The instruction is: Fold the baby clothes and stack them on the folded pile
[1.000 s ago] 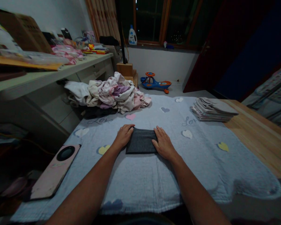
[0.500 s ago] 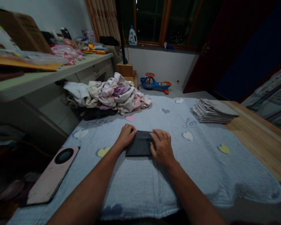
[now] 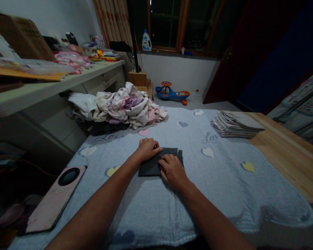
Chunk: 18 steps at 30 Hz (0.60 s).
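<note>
Folded grey cloth (image 3: 149,168), flat on quilt (image 3: 214,184); left hand (image 3: 147,149) and right hand (image 3: 172,172) lie on it, pinning it down; whether pressing or pinching, cannot tell.

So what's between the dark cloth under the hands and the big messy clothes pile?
The head view shows a pink heart on the blue blanket between the dark cloth and the heaped clothes.

A folded charcoal-grey knit garment (image 3: 148,169) is showing a fine mottled texture — the pale blue cotton blanket (image 3: 219,184) beneath it is carrying pink, yellow, white and grey hearts, while the heaped cloth garments (image 3: 125,107) are showing white, pink and lilac.
</note>
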Each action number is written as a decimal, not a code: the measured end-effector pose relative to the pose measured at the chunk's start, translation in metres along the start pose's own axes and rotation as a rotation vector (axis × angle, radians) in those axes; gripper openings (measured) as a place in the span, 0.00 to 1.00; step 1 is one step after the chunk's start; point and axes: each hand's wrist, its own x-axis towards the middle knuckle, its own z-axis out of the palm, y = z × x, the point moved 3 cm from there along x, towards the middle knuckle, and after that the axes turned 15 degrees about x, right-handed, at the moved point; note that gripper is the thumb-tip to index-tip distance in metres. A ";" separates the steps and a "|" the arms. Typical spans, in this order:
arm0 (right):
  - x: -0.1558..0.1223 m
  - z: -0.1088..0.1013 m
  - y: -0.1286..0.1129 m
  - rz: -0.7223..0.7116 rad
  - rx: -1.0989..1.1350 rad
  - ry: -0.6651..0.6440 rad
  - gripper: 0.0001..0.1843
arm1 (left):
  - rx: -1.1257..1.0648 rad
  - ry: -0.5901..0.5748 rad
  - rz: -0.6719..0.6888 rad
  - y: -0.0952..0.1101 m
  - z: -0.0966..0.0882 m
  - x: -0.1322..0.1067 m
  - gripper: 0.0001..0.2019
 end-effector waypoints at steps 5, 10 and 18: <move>-0.001 0.002 0.001 -0.002 0.026 0.006 0.10 | -0.161 -0.096 0.113 0.001 -0.002 0.015 0.10; -0.002 0.005 0.003 -0.011 0.036 0.008 0.12 | -0.328 -0.042 0.166 0.003 0.003 0.016 0.04; -0.001 0.006 0.003 -0.003 0.026 -0.014 0.10 | -0.269 -0.129 0.154 0.012 0.006 0.021 0.14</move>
